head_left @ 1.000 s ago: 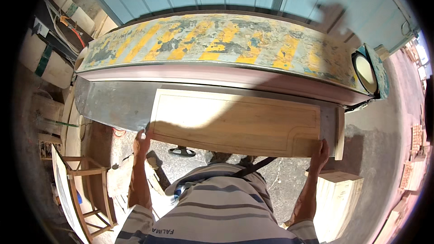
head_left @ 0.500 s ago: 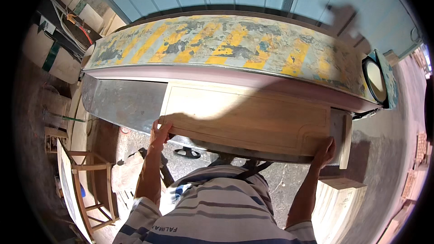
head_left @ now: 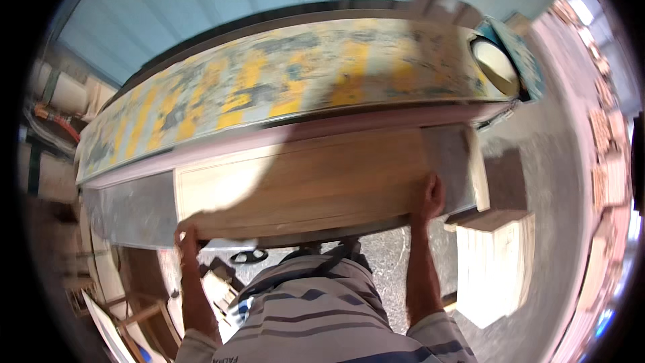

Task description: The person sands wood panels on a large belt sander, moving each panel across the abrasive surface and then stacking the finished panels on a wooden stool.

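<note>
A pale wooden panel [head_left: 302, 181] with a thin grooved border lies flat on a grey metal worktable [head_left: 134, 205]. Its far long edge sits against or very near the pinkish belt [head_left: 269, 138] of a long machine; any gap is too small to see. My left hand [head_left: 189, 234] is closed around the near left corner, thumb on top and the other fingers partly hidden below. At the near right end, my right hand [head_left: 430, 198] is curled on the panel's edge, slightly blurred. Shadow covers the panel's right part.
A worn cover [head_left: 259, 91] with yellow stripes tops the machine, ending at a round drum [head_left: 496, 67] on the right. A wooden strip [head_left: 479, 168] borders the table's right end. Stacked pale boards [head_left: 494, 265] stand right, a wooden frame [head_left: 144, 323] lower left. Below hangs a black handwheel [head_left: 248, 256].
The view has swung right, shifting the machine and panel leftward in the picture. Both hands keep their hold on the panel, and more of the boards at right shows now.
</note>
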`<state>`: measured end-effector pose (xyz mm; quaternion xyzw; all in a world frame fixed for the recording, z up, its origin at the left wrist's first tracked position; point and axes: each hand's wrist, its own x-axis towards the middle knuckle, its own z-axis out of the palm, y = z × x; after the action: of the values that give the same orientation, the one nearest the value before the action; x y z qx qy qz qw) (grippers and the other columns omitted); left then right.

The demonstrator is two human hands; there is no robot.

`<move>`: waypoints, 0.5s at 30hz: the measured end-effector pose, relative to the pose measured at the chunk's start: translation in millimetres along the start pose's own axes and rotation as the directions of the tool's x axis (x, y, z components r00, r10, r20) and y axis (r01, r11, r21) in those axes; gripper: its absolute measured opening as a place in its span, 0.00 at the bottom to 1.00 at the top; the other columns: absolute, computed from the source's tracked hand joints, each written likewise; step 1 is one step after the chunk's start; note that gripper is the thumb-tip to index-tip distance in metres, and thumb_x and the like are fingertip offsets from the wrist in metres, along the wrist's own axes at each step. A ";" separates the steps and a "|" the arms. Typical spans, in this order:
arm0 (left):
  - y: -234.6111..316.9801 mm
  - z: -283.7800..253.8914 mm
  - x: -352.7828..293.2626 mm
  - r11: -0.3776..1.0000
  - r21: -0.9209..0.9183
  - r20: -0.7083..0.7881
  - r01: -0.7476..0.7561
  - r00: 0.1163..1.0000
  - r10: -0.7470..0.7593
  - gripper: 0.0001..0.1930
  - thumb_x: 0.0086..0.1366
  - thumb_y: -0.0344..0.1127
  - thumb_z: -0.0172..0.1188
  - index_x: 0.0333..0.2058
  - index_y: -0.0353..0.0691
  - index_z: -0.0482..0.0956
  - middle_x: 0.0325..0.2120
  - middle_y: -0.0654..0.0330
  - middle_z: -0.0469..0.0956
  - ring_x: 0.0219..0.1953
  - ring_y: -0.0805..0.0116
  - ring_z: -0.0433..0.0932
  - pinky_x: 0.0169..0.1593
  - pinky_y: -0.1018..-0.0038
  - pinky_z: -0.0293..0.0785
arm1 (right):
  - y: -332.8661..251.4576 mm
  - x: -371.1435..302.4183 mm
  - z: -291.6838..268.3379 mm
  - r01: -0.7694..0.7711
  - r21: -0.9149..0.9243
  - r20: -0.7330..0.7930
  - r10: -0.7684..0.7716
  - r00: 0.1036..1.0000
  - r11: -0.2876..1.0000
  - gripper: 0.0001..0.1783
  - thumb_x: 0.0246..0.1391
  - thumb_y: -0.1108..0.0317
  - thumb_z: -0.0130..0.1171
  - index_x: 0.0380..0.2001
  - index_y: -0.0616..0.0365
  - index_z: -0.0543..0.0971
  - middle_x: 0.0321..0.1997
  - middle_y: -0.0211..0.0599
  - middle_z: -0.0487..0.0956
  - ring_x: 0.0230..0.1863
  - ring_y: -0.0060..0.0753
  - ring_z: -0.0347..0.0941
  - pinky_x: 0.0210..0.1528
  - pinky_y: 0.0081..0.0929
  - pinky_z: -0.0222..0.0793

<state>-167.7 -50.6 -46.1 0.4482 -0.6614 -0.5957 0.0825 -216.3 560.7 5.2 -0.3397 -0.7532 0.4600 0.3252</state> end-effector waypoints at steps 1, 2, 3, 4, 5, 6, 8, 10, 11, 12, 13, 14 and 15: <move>26.7 9.1 -17.1 0.973 0.225 0.018 0.058 0.998 -0.063 0.29 0.52 0.45 0.64 0.51 0.51 0.63 0.18 0.65 0.69 0.10 0.78 0.59 0.11 0.81 0.54 | -1.0 -6.6 -1.2 -0.025 0.051 -0.015 0.026 1.000 0.998 0.13 0.54 0.63 0.54 0.38 0.62 0.76 0.35 0.36 0.76 0.36 0.27 0.70 0.40 0.25 0.66; 26.2 0.2 -9.5 0.974 0.224 0.003 0.018 1.000 -0.019 0.29 0.52 0.48 0.62 0.52 0.53 0.63 0.15 0.68 0.66 0.07 0.80 0.54 0.10 0.83 0.47 | -6.4 -16.0 5.4 -0.052 0.127 -0.002 0.053 0.999 0.991 0.13 0.52 0.63 0.56 0.38 0.60 0.76 0.36 0.37 0.76 0.36 0.28 0.70 0.41 0.26 0.66; 35.3 -5.6 -7.5 0.974 0.225 0.058 0.019 0.998 -0.033 0.29 0.52 0.48 0.62 0.52 0.53 0.63 0.14 0.70 0.65 0.08 0.81 0.55 0.09 0.84 0.47 | -11.7 -23.3 7.5 -0.044 0.072 0.001 0.044 0.999 0.996 0.13 0.52 0.63 0.56 0.38 0.59 0.76 0.36 0.37 0.76 0.37 0.29 0.71 0.41 0.26 0.66; 40.1 -12.6 -1.8 0.978 0.205 0.079 0.029 0.996 -0.046 0.28 0.52 0.48 0.62 0.51 0.53 0.63 0.13 0.70 0.65 0.08 0.82 0.55 0.09 0.84 0.46 | -18.3 -30.7 9.8 -0.037 0.024 0.013 0.037 0.999 0.999 0.13 0.51 0.63 0.56 0.38 0.58 0.76 0.37 0.38 0.76 0.38 0.31 0.71 0.41 0.26 0.66; 41.0 -15.5 3.7 0.979 0.201 0.091 0.022 0.995 -0.041 0.27 0.52 0.48 0.63 0.50 0.53 0.64 0.13 0.70 0.64 0.07 0.83 0.55 0.09 0.84 0.46 | -23.3 -35.3 10.4 -0.029 -0.025 0.027 0.029 0.999 0.999 0.13 0.51 0.63 0.57 0.38 0.57 0.77 0.37 0.39 0.76 0.38 0.32 0.71 0.41 0.27 0.66; 42.8 -19.0 6.7 0.980 0.196 0.096 0.017 0.995 -0.037 0.27 0.52 0.48 0.63 0.49 0.53 0.64 0.12 0.70 0.63 0.07 0.83 0.54 0.09 0.85 0.46 | -27.4 -39.4 12.1 -0.006 -0.040 0.014 0.007 1.000 0.999 0.14 0.52 0.62 0.56 0.38 0.59 0.77 0.36 0.40 0.76 0.38 0.33 0.71 0.41 0.27 0.66; 48.6 -19.9 3.8 0.982 0.188 0.144 0.009 0.989 -0.037 0.26 0.52 0.48 0.63 0.48 0.52 0.65 0.12 0.71 0.63 0.07 0.83 0.55 0.09 0.85 0.47 | -31.7 -43.6 13.0 0.038 -0.074 -0.005 -0.039 0.999 0.997 0.15 0.53 0.60 0.53 0.38 0.61 0.76 0.34 0.42 0.77 0.36 0.34 0.71 0.42 0.27 0.65; 48.4 -21.3 3.3 0.979 0.202 0.153 0.006 0.988 -0.038 0.26 0.52 0.48 0.63 0.47 0.52 0.65 0.12 0.71 0.63 0.07 0.83 0.55 0.09 0.85 0.47 | -32.3 -42.0 14.6 -0.028 -0.021 -0.039 0.027 0.999 0.999 0.15 0.53 0.60 0.53 0.36 0.62 0.76 0.31 0.38 0.76 0.33 0.30 0.70 0.39 0.26 0.65; 43.0 -18.3 5.8 0.976 0.217 0.143 0.004 0.989 -0.036 0.25 0.52 0.47 0.63 0.47 0.53 0.65 0.12 0.71 0.63 0.07 0.83 0.55 0.09 0.85 0.47 | -29.5 -36.8 13.3 -0.052 0.007 -0.041 0.052 0.998 0.999 0.15 0.53 0.60 0.53 0.35 0.62 0.76 0.30 0.37 0.76 0.33 0.29 0.70 0.38 0.25 0.65; 39.7 -17.1 6.4 0.973 0.231 0.130 0.007 0.991 -0.038 0.25 0.51 0.47 0.63 0.47 0.53 0.64 0.12 0.71 0.64 0.08 0.83 0.55 0.09 0.85 0.47 | -26.2 -32.0 12.3 -0.074 0.033 -0.038 0.075 0.996 0.997 0.15 0.53 0.60 0.53 0.35 0.62 0.76 0.29 0.36 0.76 0.32 0.28 0.70 0.37 0.25 0.65; 43.9 -9.0 -7.6 0.974 0.225 0.147 0.006 0.988 -0.040 0.25 0.52 0.46 0.63 0.47 0.54 0.64 0.12 0.70 0.64 0.07 0.83 0.56 0.09 0.85 0.48 | -19.6 -26.2 10.8 -0.092 0.039 -0.054 0.094 0.994 0.995 0.15 0.53 0.60 0.53 0.35 0.62 0.76 0.29 0.34 0.75 0.31 0.27 0.69 0.37 0.25 0.64; 44.5 0.1 -15.1 0.966 0.255 0.113 0.035 0.991 -0.066 0.26 0.52 0.45 0.63 0.48 0.54 0.64 0.12 0.69 0.66 0.07 0.83 0.56 0.09 0.85 0.48 | -11.2 -17.2 8.1 -0.108 0.045 -0.067 0.111 0.992 0.993 0.15 0.54 0.60 0.53 0.34 0.62 0.76 0.29 0.33 0.75 0.31 0.27 0.68 0.36 0.24 0.64; 18.2 -16.0 2.6 0.976 0.206 0.112 0.075 0.989 -0.100 0.26 0.51 0.44 0.63 0.49 0.53 0.63 0.13 0.68 0.67 0.07 0.81 0.57 0.09 0.84 0.50 | -6.3 -10.3 8.1 -0.125 0.062 -0.054 0.129 0.990 0.990 0.14 0.54 0.60 0.52 0.34 0.62 0.76 0.28 0.32 0.75 0.30 0.26 0.68 0.36 0.24 0.64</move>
<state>-168.0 -65.8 -27.1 0.4458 -0.7014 -0.5553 -0.0302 -218.5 546.3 6.2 -0.3904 -0.7066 0.4916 0.3266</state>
